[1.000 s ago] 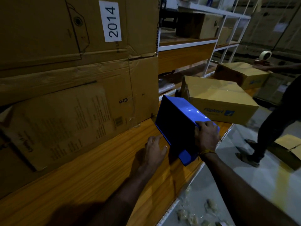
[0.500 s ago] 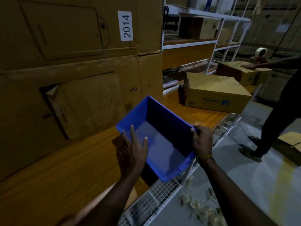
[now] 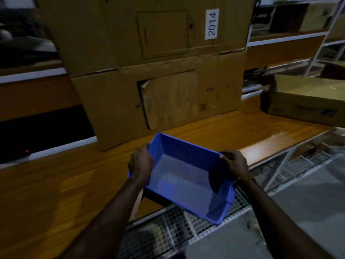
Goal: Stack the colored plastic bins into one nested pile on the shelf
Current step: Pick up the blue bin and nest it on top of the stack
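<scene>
Where wooden shelf [image 3: 233, 131] meets wire mesh [image 3: 168, 221]

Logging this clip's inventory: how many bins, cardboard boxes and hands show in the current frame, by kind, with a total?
Blue bin: 1
Cardboard boxes: 3, the labelled box, the box under it, and the box at right
Hands: 2, the left hand and right hand, both gripping the bin
Total: 6

One view only, head-worn, looking forward and down from above the person's own forearms. It sits close over the wooden shelf [image 3: 214, 135] edge, facing the stacked cardboard boxes [image 3: 158, 71], wide-angle, with wire mesh [image 3: 186, 227] at the bottom.
</scene>
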Demonstrator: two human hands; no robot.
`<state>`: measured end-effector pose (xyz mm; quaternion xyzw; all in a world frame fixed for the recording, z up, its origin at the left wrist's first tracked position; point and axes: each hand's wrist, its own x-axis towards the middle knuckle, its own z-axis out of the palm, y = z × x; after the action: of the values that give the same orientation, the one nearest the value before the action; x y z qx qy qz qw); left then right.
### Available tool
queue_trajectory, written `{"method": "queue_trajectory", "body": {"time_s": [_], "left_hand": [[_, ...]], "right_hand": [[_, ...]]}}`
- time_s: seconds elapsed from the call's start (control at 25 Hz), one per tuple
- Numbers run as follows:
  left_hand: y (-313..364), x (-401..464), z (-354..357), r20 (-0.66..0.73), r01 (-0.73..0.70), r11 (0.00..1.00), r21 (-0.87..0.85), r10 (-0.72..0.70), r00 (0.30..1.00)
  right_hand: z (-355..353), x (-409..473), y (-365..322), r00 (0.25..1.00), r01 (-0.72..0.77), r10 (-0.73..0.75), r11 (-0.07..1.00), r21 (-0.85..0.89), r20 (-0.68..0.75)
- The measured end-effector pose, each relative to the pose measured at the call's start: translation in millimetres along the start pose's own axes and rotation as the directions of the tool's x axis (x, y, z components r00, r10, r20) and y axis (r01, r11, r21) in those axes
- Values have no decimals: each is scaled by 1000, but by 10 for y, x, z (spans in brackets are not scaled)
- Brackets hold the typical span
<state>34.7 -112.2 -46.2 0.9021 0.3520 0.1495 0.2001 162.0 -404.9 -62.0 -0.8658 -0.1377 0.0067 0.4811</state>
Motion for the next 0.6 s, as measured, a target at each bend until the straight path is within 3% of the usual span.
{"method": "queue_trajectory", "body": {"time_s": [0.16,0.28,0.44,0.6], "left_hand": [[-586,-289,-311,-35,97,992,80,-95,995],[-943,-451,-521,-80,183,981,65,-178,981],[-1355,-670,-702,-83,313,931,-187,-332,940],[-1597,-990,-802,21,340,876,-342,-355,935]], "right_hand": [[429,-95,-225,998,12,-9,999,-40,56],[861,-294,-544,991,114,-100,981,-159,88],[1471,-897,-1104,956,292,-275,925,-243,101],[1928,-1607,-1353,989,141,-128,959,-244,67]]}}
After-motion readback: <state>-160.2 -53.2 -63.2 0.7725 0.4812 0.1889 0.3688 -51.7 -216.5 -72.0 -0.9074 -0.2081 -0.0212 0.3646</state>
